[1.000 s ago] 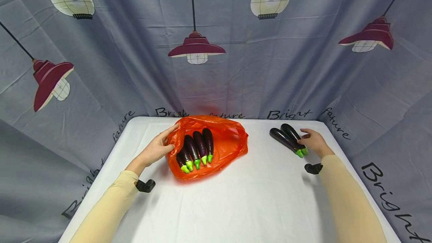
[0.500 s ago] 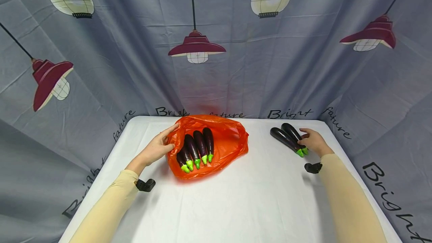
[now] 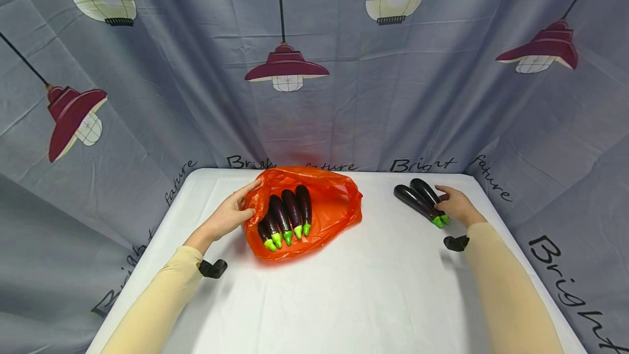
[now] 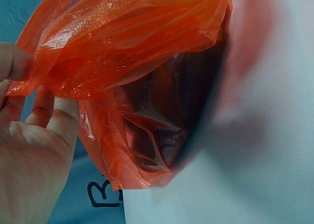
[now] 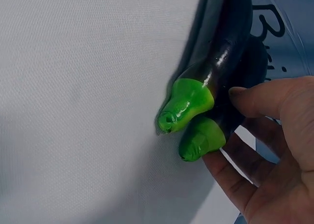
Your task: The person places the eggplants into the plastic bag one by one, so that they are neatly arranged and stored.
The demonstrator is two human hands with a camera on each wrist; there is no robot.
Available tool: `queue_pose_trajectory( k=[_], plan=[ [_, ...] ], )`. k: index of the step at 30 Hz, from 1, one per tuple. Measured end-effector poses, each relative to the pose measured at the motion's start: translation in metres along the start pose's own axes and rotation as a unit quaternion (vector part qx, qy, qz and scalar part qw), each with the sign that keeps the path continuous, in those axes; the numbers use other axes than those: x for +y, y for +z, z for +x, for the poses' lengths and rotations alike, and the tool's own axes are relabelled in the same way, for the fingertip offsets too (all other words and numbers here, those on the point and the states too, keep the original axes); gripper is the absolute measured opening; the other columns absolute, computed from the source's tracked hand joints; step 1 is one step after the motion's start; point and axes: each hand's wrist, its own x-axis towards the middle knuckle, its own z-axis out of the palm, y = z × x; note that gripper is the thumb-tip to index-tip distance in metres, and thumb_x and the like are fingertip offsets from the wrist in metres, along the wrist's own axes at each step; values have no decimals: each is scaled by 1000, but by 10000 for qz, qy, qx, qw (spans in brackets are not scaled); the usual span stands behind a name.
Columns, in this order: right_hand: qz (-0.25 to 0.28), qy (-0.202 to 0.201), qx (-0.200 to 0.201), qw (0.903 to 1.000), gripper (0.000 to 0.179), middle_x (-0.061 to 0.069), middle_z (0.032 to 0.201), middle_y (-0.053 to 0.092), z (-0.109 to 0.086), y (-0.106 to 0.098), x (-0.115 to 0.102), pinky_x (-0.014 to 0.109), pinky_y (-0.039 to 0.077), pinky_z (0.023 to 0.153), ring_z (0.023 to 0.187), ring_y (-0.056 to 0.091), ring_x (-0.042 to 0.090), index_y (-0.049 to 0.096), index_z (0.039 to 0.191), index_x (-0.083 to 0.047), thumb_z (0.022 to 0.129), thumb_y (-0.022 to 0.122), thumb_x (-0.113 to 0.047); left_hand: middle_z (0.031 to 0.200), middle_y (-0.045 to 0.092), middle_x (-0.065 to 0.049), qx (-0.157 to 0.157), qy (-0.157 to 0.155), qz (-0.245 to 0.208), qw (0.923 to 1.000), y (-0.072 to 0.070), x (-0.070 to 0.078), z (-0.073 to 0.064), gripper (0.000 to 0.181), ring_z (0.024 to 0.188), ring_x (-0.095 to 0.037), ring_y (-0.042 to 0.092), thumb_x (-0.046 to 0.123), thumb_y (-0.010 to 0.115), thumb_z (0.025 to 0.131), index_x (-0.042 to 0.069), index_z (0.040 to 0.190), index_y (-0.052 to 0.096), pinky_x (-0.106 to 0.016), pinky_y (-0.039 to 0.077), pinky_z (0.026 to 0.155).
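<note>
An orange-red plastic bag [image 3: 334,206] lies with its mouth spread, several dark purple eggplants [image 3: 291,212] with green stem ends side by side inside it. My left hand [image 3: 227,218] pinches the left rim of the bag; in the left wrist view the thumb presses the film [image 4: 132,37] against the fingers. On the right, two more eggplants lie together on the table. My right hand [image 3: 458,205] holds the farther eggplant [image 3: 425,192] near its green end, thumb on top and fingers at its side. The nearer eggplant [image 5: 228,42] lies alongside, touching it.
A white cloth covers the table [image 3: 334,305], its back edge meeting a grey-blue curtain [image 3: 334,119] printed with lamps and lettering. Black wrist mounts [image 3: 457,243] sit below both hands. The bag stands near the back edge.
Almost nothing differs: both hands, the bag and the eggplants keep their places, and the whole head view shifts very slightly.
</note>
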Motion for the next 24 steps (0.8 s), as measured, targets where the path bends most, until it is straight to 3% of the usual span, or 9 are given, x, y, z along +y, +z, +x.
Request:
queue_pose_trajectory(
  k=[10, 13, 19, 24],
  plan=[
    [298, 141, 375, 9988, 74, 42, 143, 40, -12, -11, -8, 66, 35, 105, 127, 45, 53, 17, 161, 4, 99, 56, -6, 164, 32, -7, 36, -3, 119, 9999, 0, 1, 1, 81, 132, -32, 47, -10, 55, 94, 29, 162, 32, -24, 50, 87],
    [482, 118, 441, 9978, 75, 41, 145, 39, -15, -12, -11, 60, 43, 100, 124, 48, 50, 16, 162, 1, 100, 56, -8, 165, 31, -6, 33, -8, 127, 9999, 0, 1, 1, 81, 133, -32, 47, -9, 55, 94, 29, 162, 32, -24, 50, 88],
    [963, -60, 413, 9945, 75, 39, 147, 38, -22, -10, -25, 34, 56, 83, 118, 56, 42, 15, 164, -4, 102, 57, -8, 165, 30, -6, 16, 11, 123, 9999, 0, 2, 0, 82, 135, -32, 46, -9, 55, 94, 28, 163, 31, -24, 50, 89],
    [1339, -155, 372, 9902, 74, 39, 148, 38, -25, -5, -39, 31, 57, 80, 114, 61, 39, 15, 164, -6, 102, 57, -8, 165, 30, -7, 1, 2, 156, 9999, 0, 2, 0, 82, 135, -32, 46, -9, 55, 94, 28, 163, 31, -25, 50, 88]
  ],
)
